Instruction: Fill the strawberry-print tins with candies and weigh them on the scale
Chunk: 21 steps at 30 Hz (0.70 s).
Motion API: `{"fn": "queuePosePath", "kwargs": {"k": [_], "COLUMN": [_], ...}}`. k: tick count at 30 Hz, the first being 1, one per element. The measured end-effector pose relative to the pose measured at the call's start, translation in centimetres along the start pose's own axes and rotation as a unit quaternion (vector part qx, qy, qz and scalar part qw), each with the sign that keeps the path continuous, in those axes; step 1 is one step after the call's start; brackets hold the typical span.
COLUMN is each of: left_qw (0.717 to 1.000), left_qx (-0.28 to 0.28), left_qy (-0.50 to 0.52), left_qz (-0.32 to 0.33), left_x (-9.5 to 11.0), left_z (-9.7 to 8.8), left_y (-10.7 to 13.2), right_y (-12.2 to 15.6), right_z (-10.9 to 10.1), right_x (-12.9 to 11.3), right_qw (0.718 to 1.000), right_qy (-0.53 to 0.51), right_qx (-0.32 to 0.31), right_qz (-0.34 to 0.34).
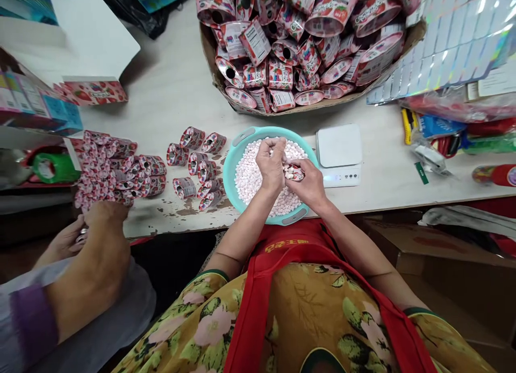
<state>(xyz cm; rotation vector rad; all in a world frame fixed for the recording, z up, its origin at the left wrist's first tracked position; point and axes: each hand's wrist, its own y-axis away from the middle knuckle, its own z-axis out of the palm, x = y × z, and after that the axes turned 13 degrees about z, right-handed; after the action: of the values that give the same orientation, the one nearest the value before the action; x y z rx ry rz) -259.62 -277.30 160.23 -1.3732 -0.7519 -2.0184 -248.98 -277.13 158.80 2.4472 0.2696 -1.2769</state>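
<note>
Over a turquoise basin [230,171] full of small pale pink candies [248,174], both of my hands work close together. My right hand [309,184] is closed around a small strawberry-printed container [297,172], with pale candies showing at its opening. Right beside that opening, my left hand [271,166] has its fingers curled together; what lies inside them is hidden. To the left of the basin stand several small printed containers [192,138] with round holes in their ends.
A white digital scale [339,147] sits right of the basin. Behind is a cardboard box [213,74] heaped with printed containers. At left, a co-worker's hands [107,222] are beside a stack of containers [105,171]. Holographic sheets [447,45] and a yellow cutter [408,127] lie at right.
</note>
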Motion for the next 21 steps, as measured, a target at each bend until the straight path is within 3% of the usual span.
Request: {"fn": "queuePosePath", "kwargs": {"k": [4, 7, 11, 15, 17, 18, 19, 21], "left_qw": [0.998, 0.998, 0.995, 0.999, 0.999, 0.993, 0.980, 0.920], "left_qx": [-0.033, -0.017, -0.073, -0.037, -0.017, -0.034, -0.074, -0.180], "left_qy": [0.031, 0.051, 0.053, 0.032, -0.040, -0.101, -0.179, -0.343], "left_qz": [-0.050, -0.041, -0.043, -0.002, 0.032, 0.041, 0.047, 0.068], "left_x": [0.6, 1.0, 1.3, 1.6, 1.4, 1.1, 0.8, 0.3], "left_z": [0.4, 0.6, 1.0, -0.8, -2.9, -4.1, -5.2, -6.8], "left_y": [-0.1, 0.0, 0.0, -1.5, -2.4, -2.8, -3.0, -3.4], "right_y": [-0.1, -0.1, -0.3, -0.4, -0.4, -0.4, -0.4, -0.6], "right_z": [-0.4, -0.6, -0.6, -0.9, -1.6, -2.0, -2.5, -3.6], "right_x": [-0.2, -0.4, -0.4, -0.1, 0.1, 0.2, 0.4, 0.9], "right_qw": [1.000, 1.000, 0.998, 0.988, 0.980, 0.977, 0.976, 0.975], "right_qy": [-0.007, -0.023, -0.042, -0.125, -0.168, -0.184, -0.195, -0.205], "right_qx": [-0.001, -0.017, -0.036, -0.088, -0.106, -0.106, -0.101, -0.080], "right_qz": [0.005, -0.001, 0.024, 0.027, 0.019, 0.015, 0.010, 0.008]}}
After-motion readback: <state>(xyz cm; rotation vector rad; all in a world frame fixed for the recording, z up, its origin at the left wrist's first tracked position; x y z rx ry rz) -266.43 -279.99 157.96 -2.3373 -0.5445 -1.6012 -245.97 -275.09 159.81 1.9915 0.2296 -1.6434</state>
